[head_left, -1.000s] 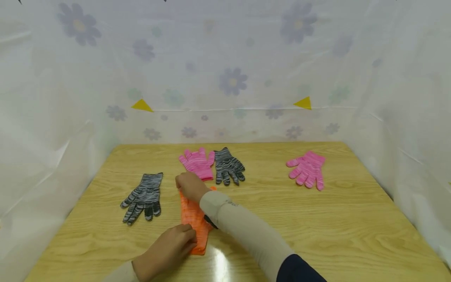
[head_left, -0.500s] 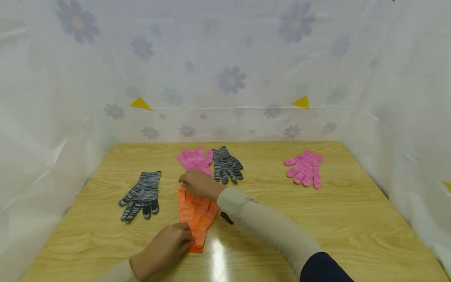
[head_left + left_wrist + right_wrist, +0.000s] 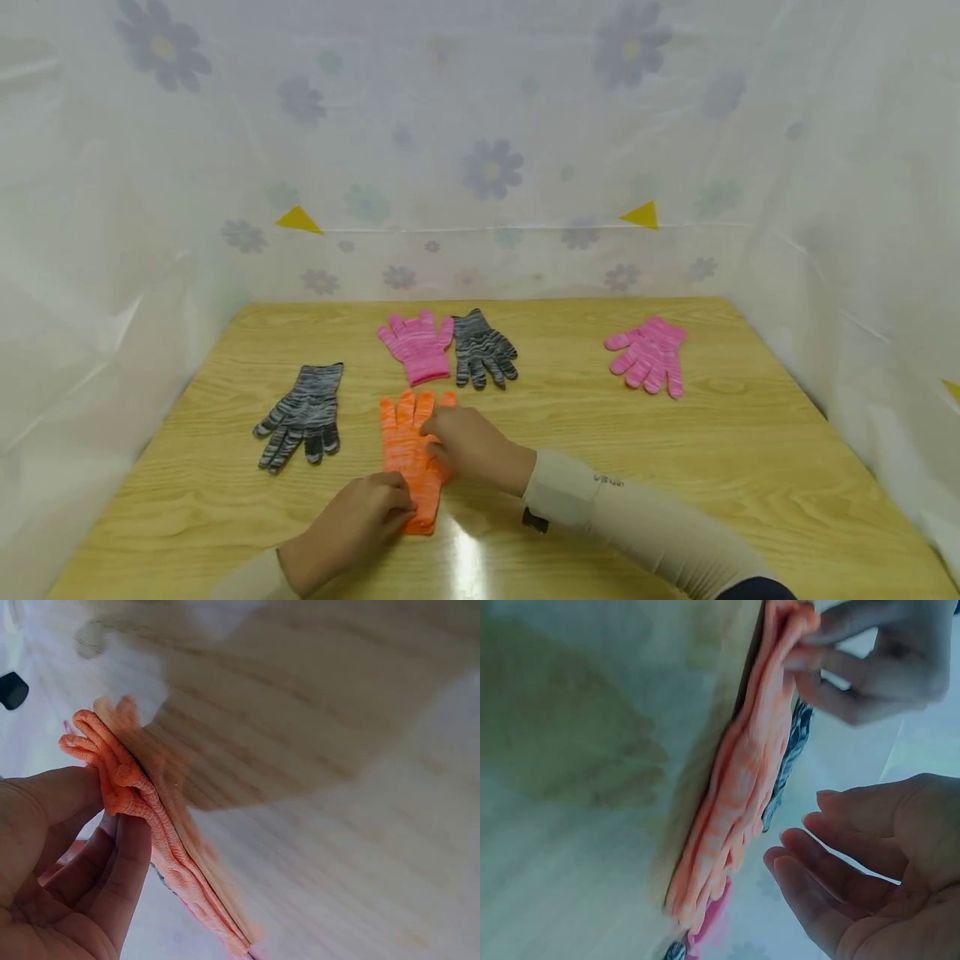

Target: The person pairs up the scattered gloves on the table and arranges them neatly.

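Observation:
On the wooden table lies an orange knit glove [image 3: 407,454], its fingers pointing away from me and its cuff nearest me. My left hand [image 3: 352,527] pinches the cuff; the left wrist view shows thumb and fingertips against the bunched orange fabric [image 3: 124,780]. Over the glove's right side, near its thumb, hovers my right hand [image 3: 480,450]. In the right wrist view that hand [image 3: 870,862] has loosely bent fingers, with a gap between them and the fabric. The right hand hides part of the glove's thumb side in the head view.
A pink glove [image 3: 420,350] lies just beyond the orange one, beside a grey-black glove [image 3: 483,350]. Another grey-black glove [image 3: 303,412] is at the left, and a second pink glove [image 3: 651,357] at the far right. White flowered sheeting [image 3: 492,233] encloses the table's back and sides.
My right hand has drawn back from the orange glove's fingertips toward its right side. The glove's fingers, earlier covered, now show spread out. My left hand stays at the cuff.

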Demonstrator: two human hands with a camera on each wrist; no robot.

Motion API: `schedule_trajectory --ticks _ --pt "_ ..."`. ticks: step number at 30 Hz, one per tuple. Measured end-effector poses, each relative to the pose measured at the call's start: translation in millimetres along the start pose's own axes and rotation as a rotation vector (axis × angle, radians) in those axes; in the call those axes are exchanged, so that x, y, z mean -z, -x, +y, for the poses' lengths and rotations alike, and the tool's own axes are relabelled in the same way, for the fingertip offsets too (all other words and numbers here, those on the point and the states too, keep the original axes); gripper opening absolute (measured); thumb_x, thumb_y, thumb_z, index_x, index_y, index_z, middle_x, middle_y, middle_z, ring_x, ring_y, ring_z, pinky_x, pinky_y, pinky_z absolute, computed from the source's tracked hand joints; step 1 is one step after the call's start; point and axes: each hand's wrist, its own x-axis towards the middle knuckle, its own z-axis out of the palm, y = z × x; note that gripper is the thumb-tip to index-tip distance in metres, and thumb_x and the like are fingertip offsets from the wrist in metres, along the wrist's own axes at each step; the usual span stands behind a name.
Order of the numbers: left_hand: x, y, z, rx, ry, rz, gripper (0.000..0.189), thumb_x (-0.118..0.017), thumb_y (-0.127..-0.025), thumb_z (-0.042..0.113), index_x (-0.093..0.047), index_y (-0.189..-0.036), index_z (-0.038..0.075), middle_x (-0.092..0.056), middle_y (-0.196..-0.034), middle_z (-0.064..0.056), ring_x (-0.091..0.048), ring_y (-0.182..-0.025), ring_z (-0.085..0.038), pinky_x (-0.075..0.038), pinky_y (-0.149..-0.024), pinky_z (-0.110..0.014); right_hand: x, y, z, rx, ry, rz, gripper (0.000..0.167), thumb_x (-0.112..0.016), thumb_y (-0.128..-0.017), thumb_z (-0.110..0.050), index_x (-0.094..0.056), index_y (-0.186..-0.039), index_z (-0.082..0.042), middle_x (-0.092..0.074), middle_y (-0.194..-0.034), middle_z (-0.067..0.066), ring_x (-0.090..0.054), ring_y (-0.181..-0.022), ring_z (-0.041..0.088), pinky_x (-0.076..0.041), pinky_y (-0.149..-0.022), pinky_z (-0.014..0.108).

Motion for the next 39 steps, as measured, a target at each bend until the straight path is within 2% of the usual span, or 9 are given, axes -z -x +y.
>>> schedule_trajectory --ticks 8,11,15,21,26,29,33,36,39 --pt "-2.7 0.7 -2.4 -0.009 -0.04 0.028 0.012 -0.072 -0.083 0.01 -0.069 -0.072 0.015 -0.056 -0.075 0.013 -0.054 -0.069 0.0 -0.049 -0.059 -0.018 -9.2 7.2 -7.3 -0.01 -0.01 0.012 0.015 -0.063 -0.088 -0.007 -0.072 -0.101 -0.007 -0.07 -0.094 0.003 -0.065 -0.084 0.014 -0.053 -0.073 0.022" --pt "-4.4 1.6 -3.0 0.001 -0.037 0.019 0.012 -0.071 -0.084 0.011 -0.069 -0.073 0.015 -0.056 -0.075 0.013 -0.053 -0.069 0.001 -0.049 -0.059 -0.018 -19.4 5.9 -6.7 0.008 -0.001 -0.019 0.013 -0.063 -0.086 -0.004 -0.072 -0.094 -0.009 -0.066 -0.086 0.0 -0.06 -0.076 0.011 -0.049 -0.066 0.018" --pt "-5.1 2.7 -3.6 -0.006 -0.05 0.02 0.012 -0.072 -0.083 0.01 -0.069 -0.072 0.016 -0.056 -0.075 0.013 -0.053 -0.068 0.0 -0.049 -0.059 -0.018 -28.7 3.4 3.4 0.003 -0.098 -0.046 0.007 -0.068 -0.084 -0.005 -0.069 -0.088 -0.011 -0.063 -0.08 -0.003 -0.055 -0.073 0.007 -0.045 -0.063 0.015" --pt "-4.5 3.1 -2.3 -0.004 -0.06 0.005 0.011 -0.072 -0.083 0.011 -0.069 -0.074 0.016 -0.056 -0.076 0.012 -0.054 -0.068 -0.001 -0.05 -0.059 -0.019 -26.6 -1.9 31.7 -0.127 -0.338 -0.053 0.012 -0.077 -0.081 -0.012 -0.065 -0.077 -0.012 -0.061 -0.071 -0.006 -0.053 -0.063 0.005 -0.046 -0.058 0.018" --pt "-4.7 2.9 -1.2 0.017 -0.059 -0.007 0.01 -0.072 -0.083 0.011 -0.07 -0.074 0.016 -0.057 -0.076 0.013 -0.055 -0.07 -0.001 -0.051 -0.06 -0.019 -20.1 -4.1 36.9 -0.151 -0.319 -0.069 0.011 -0.075 -0.081 -0.01 -0.066 -0.075 -0.013 -0.06 -0.07 -0.007 -0.052 -0.063 0.004 -0.045 -0.059 0.019" --pt "-4.0 3.2 -1.7 0.007 -0.061 0.0 0.01 -0.072 -0.083 0.011 -0.069 -0.075 0.016 -0.056 -0.077 0.012 -0.055 -0.07 -0.001 -0.05 -0.06 -0.019 -16.5 -5.7 28.7 -0.088 -0.216 -0.042 0.004 -0.07 -0.084 -0.007 -0.071 -0.084 -0.011 -0.066 -0.079 -0.004 -0.059 -0.071 0.008 -0.049 -0.065 0.02" --pt "-3.2 5.0 -1.7 -0.067 -0.099 0.038 0.01 -0.074 -0.08 0.008 -0.069 -0.076 0.016 -0.056 -0.079 0.011 -0.054 -0.07 -0.002 -0.049 -0.059 -0.018 -18.8 -7.7 13.8 0.087 -0.035 -0.041 0.019 -0.062 -0.09 -0.006 -0.071 -0.107 -0.009 -0.07 -0.106 0.001 -0.064 -0.098 0.013 -0.051 -0.086 0.022" --pt "-3.3 6.1 -1.6 -0.133 -0.138 0.067 0.013 -0.075 -0.077 0.005 -0.068 -0.077 0.016 -0.056 -0.08 0.009 -0.053 -0.07 -0.003 -0.048 -0.059 -0.016 -25.0 -6.8 5.8 0.177 0.041 -0.145 0.034 -0.051 -0.098 -0.011 -0.058 -0.132 -0.008 -0.056 -0.135 0.004 -0.051 -0.126 0.017 -0.041 -0.105 0.026" --pt "-3.9 6.8 -1.9 -0.169 -0.171 0.08 0.014 -0.075 -0.075 0.004 -0.068 -0.076 0.016 -0.056 -0.079 0.008 -0.052 -0.07 -0.003 -0.046 -0.057 -0.015 -29.5 -4.8 2.6 0.206 0.095 -0.268 0.047 -0.039 -0.104 -0.022 -0.032 -0.15 -0.011 -0.03 -0.155 0.007 -0.027 -0.142 0.022 -0.026 -0.116 0.032"
